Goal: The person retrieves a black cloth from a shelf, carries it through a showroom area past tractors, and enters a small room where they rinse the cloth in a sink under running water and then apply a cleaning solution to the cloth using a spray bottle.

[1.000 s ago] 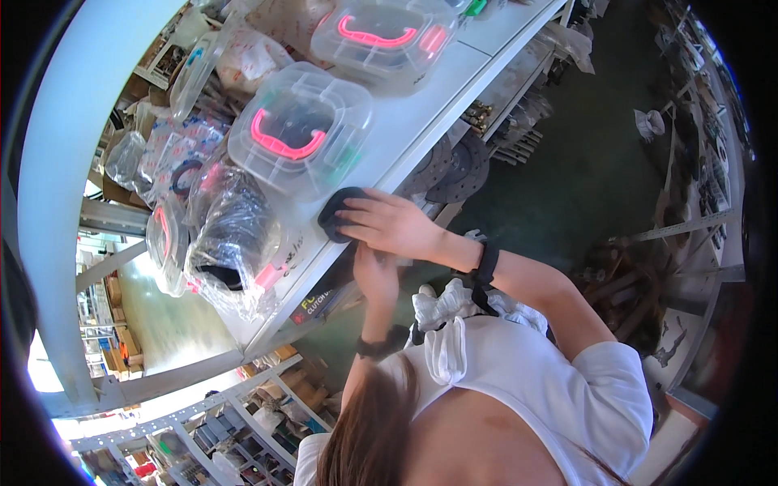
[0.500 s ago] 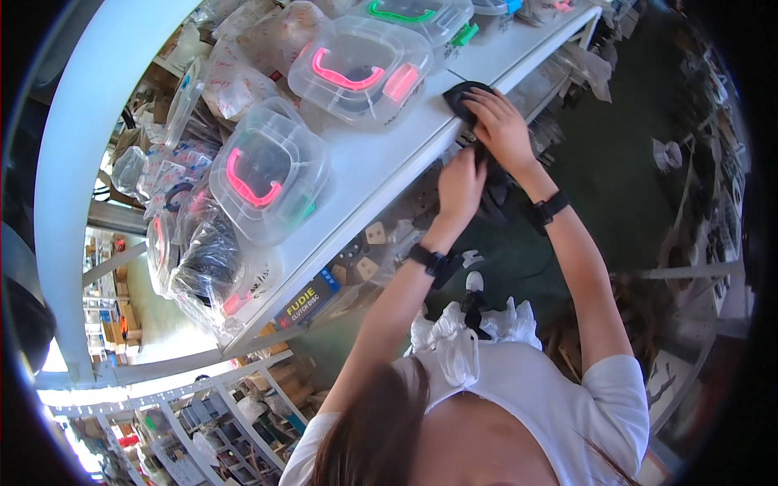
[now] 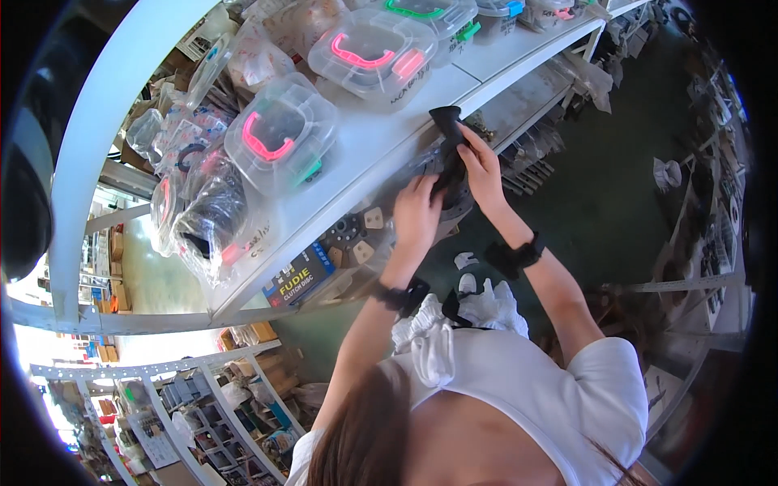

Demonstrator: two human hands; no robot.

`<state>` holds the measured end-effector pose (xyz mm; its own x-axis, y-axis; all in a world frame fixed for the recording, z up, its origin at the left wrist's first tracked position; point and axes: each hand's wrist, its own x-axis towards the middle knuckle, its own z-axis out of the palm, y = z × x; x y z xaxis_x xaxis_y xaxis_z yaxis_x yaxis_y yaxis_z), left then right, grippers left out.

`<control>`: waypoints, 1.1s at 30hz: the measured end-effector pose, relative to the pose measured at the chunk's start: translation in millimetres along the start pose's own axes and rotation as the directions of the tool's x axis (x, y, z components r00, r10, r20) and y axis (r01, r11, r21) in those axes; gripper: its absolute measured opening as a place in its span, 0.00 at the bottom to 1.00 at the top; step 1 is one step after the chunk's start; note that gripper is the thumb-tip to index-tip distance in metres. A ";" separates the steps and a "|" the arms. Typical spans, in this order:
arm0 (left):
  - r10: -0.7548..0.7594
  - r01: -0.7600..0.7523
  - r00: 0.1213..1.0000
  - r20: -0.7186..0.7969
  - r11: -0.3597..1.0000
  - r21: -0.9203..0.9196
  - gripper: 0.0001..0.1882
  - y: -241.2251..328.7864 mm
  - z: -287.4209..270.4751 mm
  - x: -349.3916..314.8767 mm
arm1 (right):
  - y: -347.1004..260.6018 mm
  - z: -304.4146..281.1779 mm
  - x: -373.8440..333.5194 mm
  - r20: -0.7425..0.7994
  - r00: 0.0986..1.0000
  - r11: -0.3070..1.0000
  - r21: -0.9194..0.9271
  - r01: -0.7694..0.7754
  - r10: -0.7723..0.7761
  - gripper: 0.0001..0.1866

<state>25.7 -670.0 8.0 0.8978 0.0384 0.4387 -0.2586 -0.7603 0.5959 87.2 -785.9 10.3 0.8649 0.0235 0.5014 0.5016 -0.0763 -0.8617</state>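
Observation:
A dark black piece with a flared upper end (image 3: 445, 120) is held between my hands in front of the shelf edge. I cannot make out its exact kind. My right hand (image 3: 484, 174) is closed along its right side, with fingers reaching just below the flare. Lower down, my left hand (image 3: 416, 217) has its fingers curled on the left side of the piece. Part of the piece is hidden by my fingers, and its lower end blends into dark things behind. Each wrist wears a black band.
Clear lidded boxes with pink handles (image 3: 279, 134) stand on the white shelf (image 3: 365, 138), beside plastic-wrapped black parts (image 3: 212, 212). Below are a blue and black carton (image 3: 298, 274) and pale square plates (image 3: 373, 218). Another rack (image 3: 681, 286) stands at the right.
Both hands and the black piece have moved left and down, nearer to me. The piece now stands more upright, its flared end showing above my right fingers. The view has shifted slightly.

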 end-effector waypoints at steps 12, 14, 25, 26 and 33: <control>0.047 -0.052 0.997 -0.063 0.996 -0.075 0.17 0.8 -143.1 -106.6 | -126.8 59.9 -85.1 0.206 0.911 0.447 0.819 -0.360 0.357 0.25; -0.105 0.103 0.994 0.002 0.968 -0.228 0.21 -8.0 -162.2 -127.1 | -141.2 75.0 -99.0 0.259 0.884 0.450 0.784 -0.427 0.389 0.25; -0.300 0.303 0.940 0.165 0.953 0.008 0.28 -66.1 -175.9 -201.0 | -184.9 118.5 -137.7 0.179 0.914 0.579 0.725 -0.373 0.365 0.24; -0.336 0.352 0.930 0.149 0.932 -0.093 0.29 -65.7 -176.8 -199.7 | -184.8 117.3 -140.2 0.187 0.919 0.596 0.713 -0.370 0.348 0.24; -0.360 0.420 0.891 0.275 0.885 -0.200 0.16 -71.2 -183.0 -178.1 | -182.2 104.4 -120.7 0.141 0.949 0.651 0.699 -0.297 0.281 0.23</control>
<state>-181.1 -504.1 10.6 0.9915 0.1295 -0.0090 0.0766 -0.5272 0.8463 -106.7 -670.7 98.6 0.9645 0.1419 0.2227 0.0823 0.6397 -0.7642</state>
